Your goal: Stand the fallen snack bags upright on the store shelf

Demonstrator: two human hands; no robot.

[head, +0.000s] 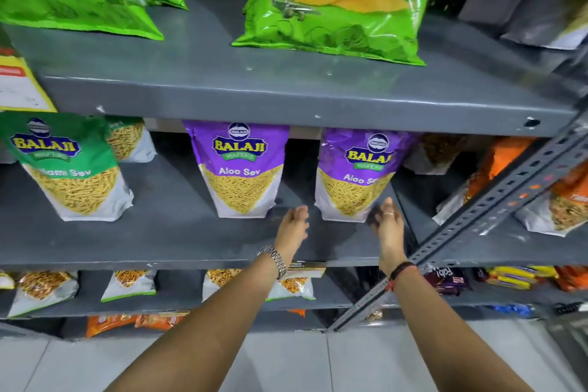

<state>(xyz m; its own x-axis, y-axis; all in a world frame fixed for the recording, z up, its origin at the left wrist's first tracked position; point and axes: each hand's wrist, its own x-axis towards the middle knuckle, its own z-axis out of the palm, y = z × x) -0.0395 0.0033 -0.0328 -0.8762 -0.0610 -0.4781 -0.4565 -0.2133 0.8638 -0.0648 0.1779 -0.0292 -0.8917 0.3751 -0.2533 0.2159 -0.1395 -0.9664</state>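
Two glossy purple Aloo Sev snack pouches stand upright on the grey metal middle shelf (165, 232): the left purple pouch (240, 169) near centre, the right purple pouch (356, 172) at its 3 o'clock, tilted slightly and apart from it. At 9 o'clock from the left one stands a green-topped sev pouch (70, 165). The left hand (294, 221), with a silver metal watch (275, 259) on its wrist, hovers over the shelf at 5 o'clock from the left purple pouch, its grip released and empty. The right hand (388, 219), a ring on one finger, sits just at the right purple pouch's bottom edge, fingers loosely open; whether they touch it is unclear. Bright green chip bags (334, 9) stand on the shelf above.
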